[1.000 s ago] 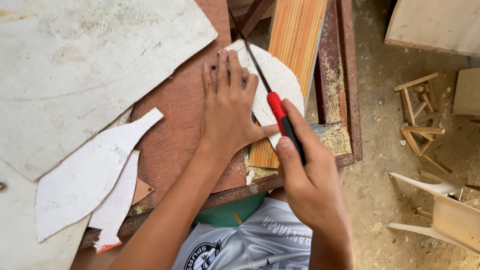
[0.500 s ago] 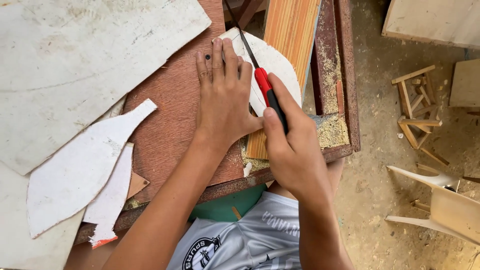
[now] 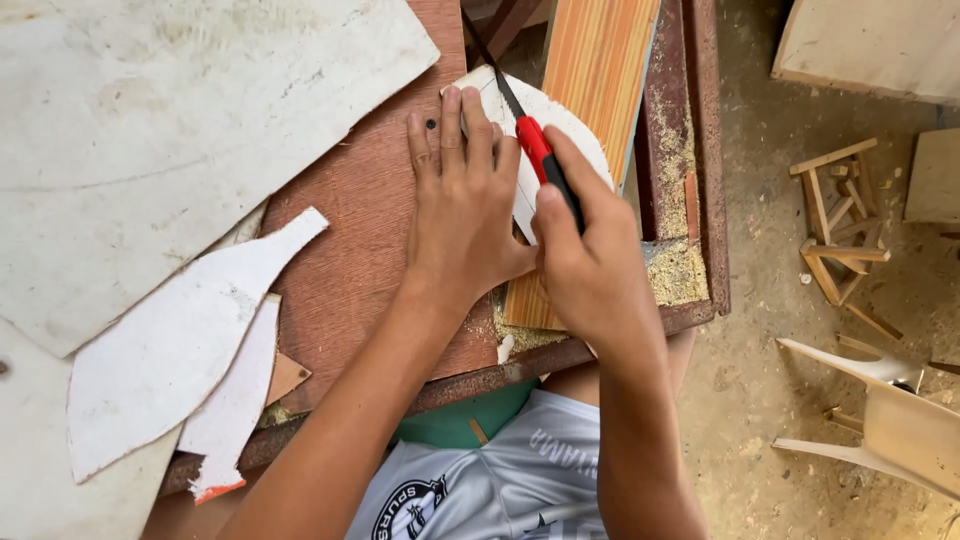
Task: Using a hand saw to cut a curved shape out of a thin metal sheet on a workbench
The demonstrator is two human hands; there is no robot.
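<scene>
I see my left hand (image 3: 462, 205) pressed flat, fingers spread, on the white rounded board (image 3: 545, 125). My right hand (image 3: 590, 265), fist wrapped around the red-handled saw (image 3: 535, 150), has pushed forward since a second ago, so the blade bites deeper into that board.

Workbench (image 3: 380, 250) is looking pretty beat up, reddish-brown top with sawdust (image 3: 675, 270) piling up along its right edge. Dusty concrete floor (image 3: 760, 380) is sitting in daylight, with a little wooden frame (image 3: 840, 235) and pale wood offcuts (image 3: 880, 410) lying around on it.
</scene>
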